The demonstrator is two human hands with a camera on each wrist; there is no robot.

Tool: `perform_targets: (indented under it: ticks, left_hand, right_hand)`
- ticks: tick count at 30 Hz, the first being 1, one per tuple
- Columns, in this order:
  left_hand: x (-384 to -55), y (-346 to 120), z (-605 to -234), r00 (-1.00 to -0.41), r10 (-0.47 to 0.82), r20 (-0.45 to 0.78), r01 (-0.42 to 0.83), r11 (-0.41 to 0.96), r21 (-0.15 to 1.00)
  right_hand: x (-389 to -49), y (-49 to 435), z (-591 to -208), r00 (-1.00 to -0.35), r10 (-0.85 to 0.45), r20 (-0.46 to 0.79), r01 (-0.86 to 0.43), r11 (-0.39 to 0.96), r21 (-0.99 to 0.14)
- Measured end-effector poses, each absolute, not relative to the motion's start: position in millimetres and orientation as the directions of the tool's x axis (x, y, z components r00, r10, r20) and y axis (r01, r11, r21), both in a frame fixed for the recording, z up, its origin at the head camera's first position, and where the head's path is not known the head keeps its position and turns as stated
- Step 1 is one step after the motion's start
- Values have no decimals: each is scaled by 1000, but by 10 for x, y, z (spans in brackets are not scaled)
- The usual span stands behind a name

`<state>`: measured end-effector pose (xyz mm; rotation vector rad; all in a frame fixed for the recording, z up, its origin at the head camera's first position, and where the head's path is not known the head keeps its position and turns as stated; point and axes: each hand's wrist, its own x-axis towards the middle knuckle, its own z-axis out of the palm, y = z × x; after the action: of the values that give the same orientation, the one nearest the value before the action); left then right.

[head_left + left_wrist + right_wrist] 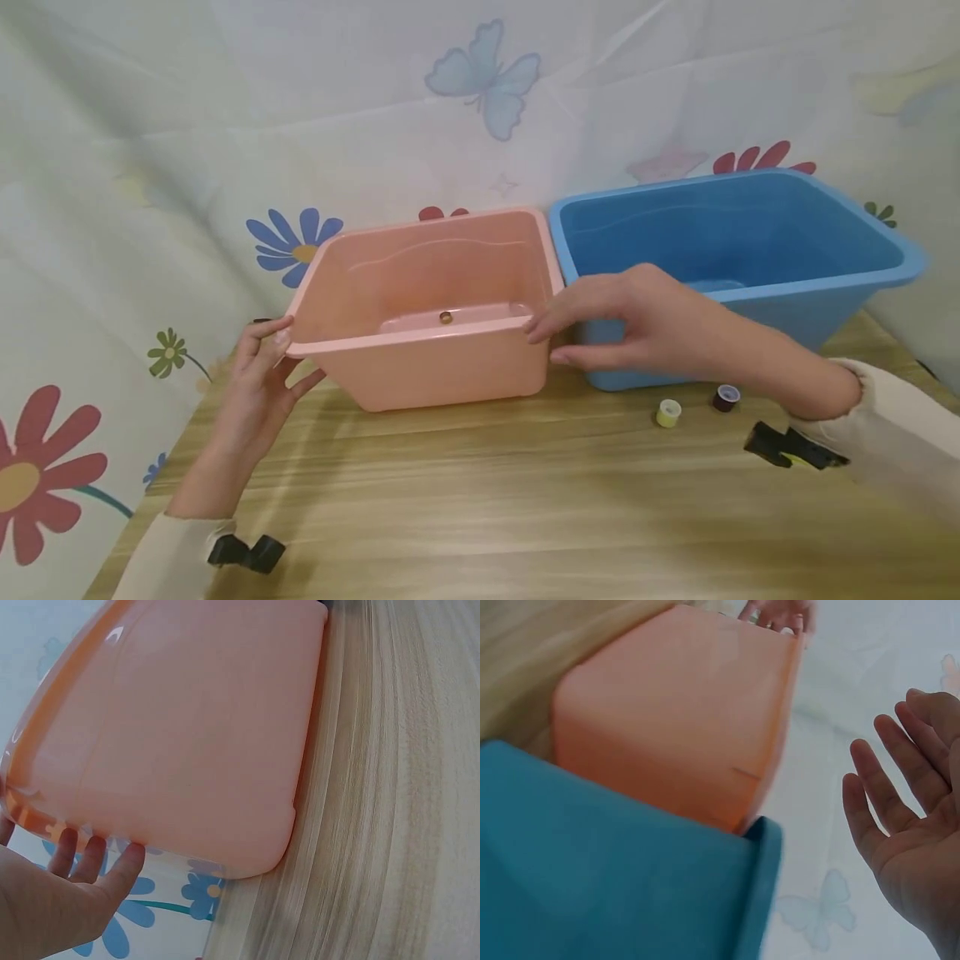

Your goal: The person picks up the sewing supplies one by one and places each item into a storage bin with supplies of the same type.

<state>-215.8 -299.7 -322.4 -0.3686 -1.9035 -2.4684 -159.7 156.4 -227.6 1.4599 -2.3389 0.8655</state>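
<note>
A pink plastic basin (pixel 427 367) stands on the table, with a small round gold-brown thing (pixel 446 317) on its floor. At the basin's front left corner, my left hand (pixel 258 392) holds the rim; the left wrist view shows several fingers (pixel 133 862) against the outer wall. My right hand (pixel 637 321) is by the front right corner, between the pink basin and a blue plastic basin (pixel 727 312). In the right wrist view its fingers (pixel 889 769) are spread and loosely bent, with nothing in them and apart from both basins.
On the wooden table (pixel 480 500), in front of the blue basin, sit a small yellow pot or cap (pixel 667 414) and a dark one (pixel 725 398) with a whitish top. A patterned cloth (pixel 360 108) with flowers and butterflies hangs right behind the basins.
</note>
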Motion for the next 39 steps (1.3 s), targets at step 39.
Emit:
perform_targets:
  ticks: [39]
  left_hand:
    - [-2159,-3012,-3209,-974,135,181,142,-255,956]
  right_hand:
    - [-948,2622,-3364,-855,-415,311,-516,739,-433]
